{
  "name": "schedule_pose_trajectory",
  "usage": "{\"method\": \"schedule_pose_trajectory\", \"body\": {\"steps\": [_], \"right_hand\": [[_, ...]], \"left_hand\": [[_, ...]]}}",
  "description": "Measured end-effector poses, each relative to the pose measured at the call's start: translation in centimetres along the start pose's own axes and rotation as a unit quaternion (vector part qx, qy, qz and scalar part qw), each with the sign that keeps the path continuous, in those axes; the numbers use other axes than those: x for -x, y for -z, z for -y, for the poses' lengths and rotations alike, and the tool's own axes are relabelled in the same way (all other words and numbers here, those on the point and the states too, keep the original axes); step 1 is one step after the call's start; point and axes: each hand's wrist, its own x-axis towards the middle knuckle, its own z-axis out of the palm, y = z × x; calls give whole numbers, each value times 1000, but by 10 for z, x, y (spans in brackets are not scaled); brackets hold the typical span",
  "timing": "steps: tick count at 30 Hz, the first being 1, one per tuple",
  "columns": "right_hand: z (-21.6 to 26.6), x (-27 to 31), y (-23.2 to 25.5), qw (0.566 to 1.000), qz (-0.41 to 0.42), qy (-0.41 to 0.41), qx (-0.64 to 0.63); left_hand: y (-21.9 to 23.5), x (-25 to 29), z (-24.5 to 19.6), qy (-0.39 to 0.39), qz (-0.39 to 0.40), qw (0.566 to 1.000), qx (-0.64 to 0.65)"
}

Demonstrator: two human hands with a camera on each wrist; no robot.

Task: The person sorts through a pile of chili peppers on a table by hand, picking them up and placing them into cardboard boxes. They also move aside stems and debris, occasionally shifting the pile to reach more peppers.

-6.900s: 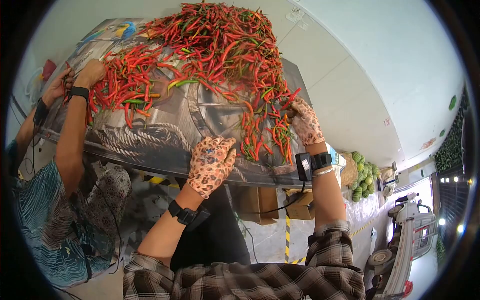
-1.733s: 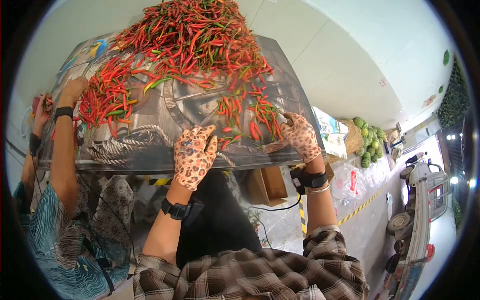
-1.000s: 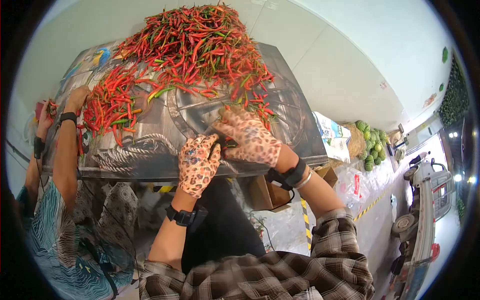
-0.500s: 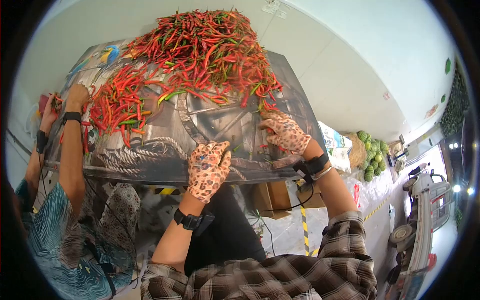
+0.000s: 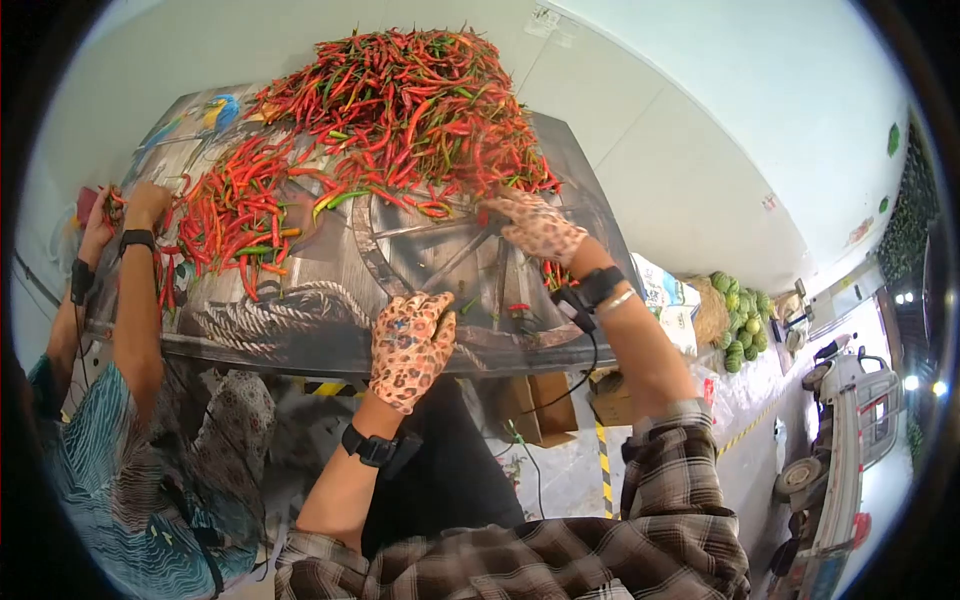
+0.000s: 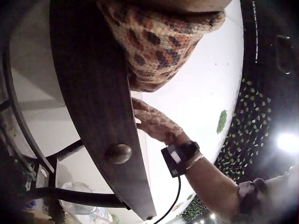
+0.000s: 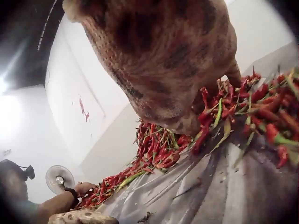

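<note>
The gloved right hand reaches with extended fingers to the lower edge of the large red and green chili pile; its fingertips touch chilies, and one red chili lies beside them. From the right wrist view, the glove hides part of the chilies. Loosely curled at the table's front edge, the gloved left hand has nothing visible in it, its palm side hidden. Some chilies lie partly under the right wrist, and a short red piece rests nearer the front edge.
A smaller chili heap is at the left, where another person's hands work. The table has a printed wheel and rope. Cardboard boxes stand below it; a white bag and watermelons are at the right.
Over the last seconds the right hand swept in beside the left hand, moved back right, and then went up to the pile. Chilies near the front edge have thinned out. The left hand has stayed near the edge.
</note>
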Motion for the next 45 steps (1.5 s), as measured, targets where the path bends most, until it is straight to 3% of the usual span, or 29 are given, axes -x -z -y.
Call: {"method": "schedule_pose_trajectory", "body": {"steps": [1,3,7,12,16,20,22,24,26,28,30,35,38,41,45], "right_hand": [[4,-9,-4,1000,-4,1,-1],[7,-22,-11,995,80,-65,-13],[-6,-10,-24,998,31,-34,-41],[-21,28,-19,997,28,-35,-68],[-28,50,-6,997,22,-5,-75],[-46,58,9,989,97,-80,-73],[-66,51,16,983,137,-103,-60],[-70,41,26,991,106,-73,-48],[-62,25,35,944,33,-219,-246],[-77,0,30,954,30,-207,-213],[-86,-25,22,967,-36,-218,-130],[-111,-77,-3,963,-8,-232,-139],[-63,-79,7,957,65,-272,-77],[-75,-73,-11,972,48,-223,-52],[-48,-46,-15,987,29,-149,-52]], "left_hand": [[0,0,0,-9,-6,1000,-3],[-1,0,1,-12,-4,1000,-7],[-1,0,2,-14,-4,1000,-11],[-2,0,1,-30,-35,999,-10],[2,0,-1,-6,0,1000,0],[0,0,1,-9,-1,1000,-3],[1,0,2,-20,-3,1000,4],[3,-2,-1,-19,-5,1000,8],[3,-3,-1,-20,6,1000,0],[1,-3,0,-26,-6,1000,-1],[0,-3,1,-21,-3,1000,3],[0,-5,1,-18,-6,1000,14],[1,-5,2,-21,2,1000,6],[1,-6,-1,-6,15,1000,7],[-2,-3,2,-2,15,1000,12]]}}
